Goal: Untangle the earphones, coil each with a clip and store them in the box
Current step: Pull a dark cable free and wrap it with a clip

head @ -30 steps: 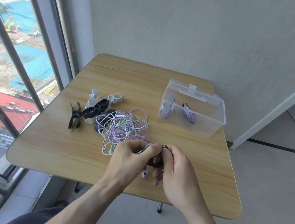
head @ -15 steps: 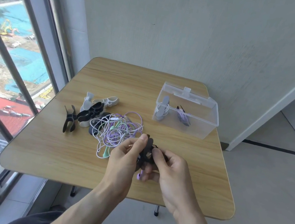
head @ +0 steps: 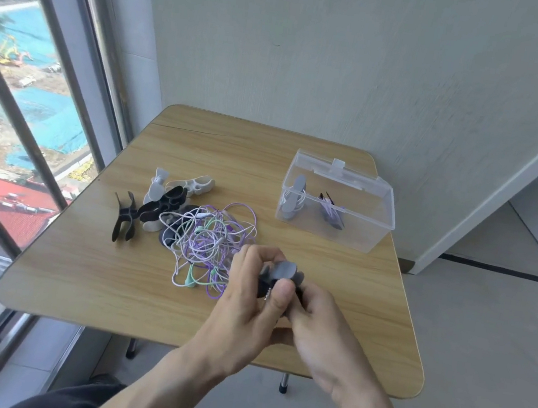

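Both grips meet above the desk's near edge: left hand [head: 247,301] curls round a grey clip [head: 283,270] w/ dark cord bundled under it, thumb laid up the front; right hand [head: 322,329] has fingers curled onto the same bundle from the right side. Can't tell how far the cord is wound, hands cover it.

Window [head: 13,119] runs down the left, wall [head: 350,59] behind.

Desk [head: 83,285]: wood-grain top, rounded corners, legs visible under near edge.

Box [head: 360,232]: clear plastic, lid open at back, sits on far right of the desk. Inside, 2 coiled sets: a white one on a grey clip at left, a purple one on a dark clip at right.

Tangle [head: 210,244]: white, purple and mint earphone cords heaped mid-desk, just left of the hands, near edge touching the left hand.

Spare clips [head: 164,203]: black, grey and white ones piled at the tangle's left, partly under it; one black clip [head: 124,218] lies apart, further left.
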The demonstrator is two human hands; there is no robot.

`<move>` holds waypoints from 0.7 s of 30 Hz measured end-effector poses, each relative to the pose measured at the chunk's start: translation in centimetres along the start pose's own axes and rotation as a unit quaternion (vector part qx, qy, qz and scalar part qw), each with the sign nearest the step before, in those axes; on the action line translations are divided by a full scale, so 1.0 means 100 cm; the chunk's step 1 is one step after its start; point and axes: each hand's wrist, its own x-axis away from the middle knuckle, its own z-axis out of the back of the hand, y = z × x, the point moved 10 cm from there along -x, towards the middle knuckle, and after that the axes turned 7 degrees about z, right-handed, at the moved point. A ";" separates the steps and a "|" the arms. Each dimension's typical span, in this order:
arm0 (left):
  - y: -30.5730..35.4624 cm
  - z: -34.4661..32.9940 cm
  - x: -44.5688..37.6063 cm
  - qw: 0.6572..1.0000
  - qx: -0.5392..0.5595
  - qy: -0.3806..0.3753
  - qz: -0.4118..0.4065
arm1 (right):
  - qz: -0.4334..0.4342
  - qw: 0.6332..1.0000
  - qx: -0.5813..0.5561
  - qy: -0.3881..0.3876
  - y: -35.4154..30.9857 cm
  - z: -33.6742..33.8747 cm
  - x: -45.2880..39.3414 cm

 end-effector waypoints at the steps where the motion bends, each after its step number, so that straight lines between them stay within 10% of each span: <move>1: 0.003 0.000 0.001 1.000 -0.007 -0.009 -0.011 | 0.008 1.000 0.019 -0.013 -0.003 0.000 0.001; 13: 0.032 -0.007 0.006 0.971 -0.184 0.020 -0.154 | -0.018 0.995 0.039 -0.091 -0.005 -0.006 0.006; 21: 0.046 0.017 0.005 0.941 -0.214 0.175 -0.197 | -0.003 0.977 0.148 0.152 -0.002 0.042 0.000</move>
